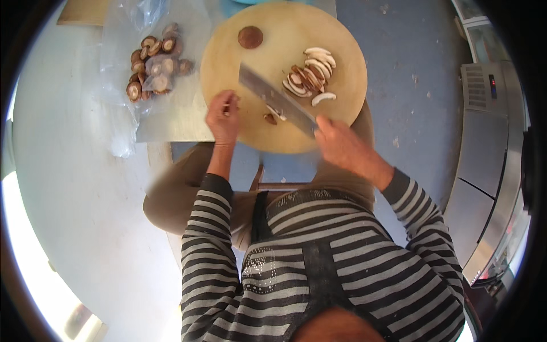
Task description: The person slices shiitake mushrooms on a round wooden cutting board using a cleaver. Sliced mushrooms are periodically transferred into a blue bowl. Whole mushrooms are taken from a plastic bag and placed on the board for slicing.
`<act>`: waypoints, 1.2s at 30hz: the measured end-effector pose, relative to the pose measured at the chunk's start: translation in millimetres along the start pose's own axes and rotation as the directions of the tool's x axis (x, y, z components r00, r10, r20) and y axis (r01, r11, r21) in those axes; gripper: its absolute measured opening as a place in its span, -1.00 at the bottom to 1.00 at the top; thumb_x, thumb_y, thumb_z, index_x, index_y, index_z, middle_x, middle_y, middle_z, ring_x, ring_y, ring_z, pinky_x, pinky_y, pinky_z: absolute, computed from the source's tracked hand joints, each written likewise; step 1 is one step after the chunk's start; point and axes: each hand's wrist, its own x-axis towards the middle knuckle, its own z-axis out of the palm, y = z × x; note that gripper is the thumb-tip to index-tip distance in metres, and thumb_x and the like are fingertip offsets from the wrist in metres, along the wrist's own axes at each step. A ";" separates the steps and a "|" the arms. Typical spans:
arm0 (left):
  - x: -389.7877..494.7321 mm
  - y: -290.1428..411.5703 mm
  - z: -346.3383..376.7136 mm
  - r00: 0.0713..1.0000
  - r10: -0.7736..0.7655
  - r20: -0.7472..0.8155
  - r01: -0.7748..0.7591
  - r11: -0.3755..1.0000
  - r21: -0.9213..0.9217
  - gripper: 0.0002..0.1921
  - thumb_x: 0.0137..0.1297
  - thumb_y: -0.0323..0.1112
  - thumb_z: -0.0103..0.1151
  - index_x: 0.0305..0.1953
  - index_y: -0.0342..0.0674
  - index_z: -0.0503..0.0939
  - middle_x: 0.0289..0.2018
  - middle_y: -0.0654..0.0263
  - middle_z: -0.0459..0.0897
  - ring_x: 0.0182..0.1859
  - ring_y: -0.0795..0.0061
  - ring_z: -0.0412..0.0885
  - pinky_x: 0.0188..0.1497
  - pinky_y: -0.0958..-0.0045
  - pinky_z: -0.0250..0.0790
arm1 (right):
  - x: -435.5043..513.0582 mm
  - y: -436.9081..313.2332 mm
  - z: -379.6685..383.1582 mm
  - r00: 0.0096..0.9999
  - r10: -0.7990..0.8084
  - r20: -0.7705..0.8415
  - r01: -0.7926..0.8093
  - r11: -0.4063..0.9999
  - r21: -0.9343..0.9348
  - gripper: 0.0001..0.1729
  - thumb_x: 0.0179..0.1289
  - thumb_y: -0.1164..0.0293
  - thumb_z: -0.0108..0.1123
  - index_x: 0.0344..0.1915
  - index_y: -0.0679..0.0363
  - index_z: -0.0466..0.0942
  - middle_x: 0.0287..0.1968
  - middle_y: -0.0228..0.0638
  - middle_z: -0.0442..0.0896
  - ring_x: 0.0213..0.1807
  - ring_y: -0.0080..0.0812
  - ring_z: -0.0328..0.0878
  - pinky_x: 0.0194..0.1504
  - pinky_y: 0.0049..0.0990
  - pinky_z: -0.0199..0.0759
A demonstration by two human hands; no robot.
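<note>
A knife with a broad metal blade [277,98] lies in the grip of my right hand [348,147], its blade slanting to the upper left over a round cutting board [277,55]. My left hand [224,117] is at the board's left edge, fingers curled together; a small pale bit shows at them, too blurred to name. Near the blade are a narrow mushroom slice [276,112] and a small brown piece [270,119]. A pile of sliced mushrooms [314,75] sits on the board's right side, with one slice [324,98] apart below it. One whole brown mushroom cap [250,37] rests at the upper left.
Left of the board, several whole mushrooms [149,53] lie on and partly under a clear plastic bag [124,77] on the metal-topped table [175,128]. Part of a light blue container [252,1] shows beyond the board. A steel appliance [483,141] stands at the far right.
</note>
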 end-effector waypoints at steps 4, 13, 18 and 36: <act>87.5 -12.9 -1.1 0.999 0.047 0.012 -0.048 0.969 0.241 -0.80 0.30 -0.36 0.28 -0.10 -0.29 0.68 -0.23 0.23 0.72 -0.25 0.50 0.69 -0.26 0.51 0.58 | -12.9 -14.3 8.6 0.986 0.054 0.159 -0.094 0.961 0.259 -0.91 0.13 0.57 0.10 -0.50 0.34 0.44 -0.49 -0.06 0.44 -0.43 -0.12 0.55 -0.41 -0.28 0.52; 149.7 -19.8 73.7 0.854 0.028 0.520 -0.300 0.843 0.446 -0.33 -0.04 -0.39 0.46 0.20 -0.09 0.51 0.25 0.19 0.49 0.28 0.14 0.44 0.30 0.28 0.35 | -13.7 28.1 17.9 0.925 0.346 0.160 -0.375 0.900 0.223 -0.86 0.13 0.57 0.10 -0.31 0.37 0.37 -0.47 0.05 0.54 -0.40 0.10 0.60 -0.37 -0.13 0.53; 101.2 -3.8 42.8 0.868 0.034 0.496 -0.292 0.843 0.452 -0.35 -0.13 -0.33 0.51 0.12 -0.10 0.55 0.15 0.17 0.54 0.17 0.10 0.51 0.21 0.23 0.41 | -4.4 44.9 10.6 0.841 0.540 -0.003 -0.508 0.793 0.336 -0.83 0.17 0.58 0.09 -0.28 0.37 0.30 -0.48 0.14 0.55 -0.34 0.18 0.60 -0.32 -0.04 0.51; -35.7 42.7 8.3 0.757 0.341 0.558 -0.523 0.828 0.204 -0.68 0.08 -0.62 0.24 -0.08 -0.29 0.62 -0.03 0.21 0.64 -0.06 0.13 0.61 -0.06 0.26 0.54 | 4.0 4.0 -2.6 0.965 0.239 0.104 -0.251 0.961 0.116 -0.90 0.09 0.59 0.15 -0.47 0.40 0.42 -0.39 -0.05 0.42 -0.38 -0.19 0.56 -0.40 -0.33 0.58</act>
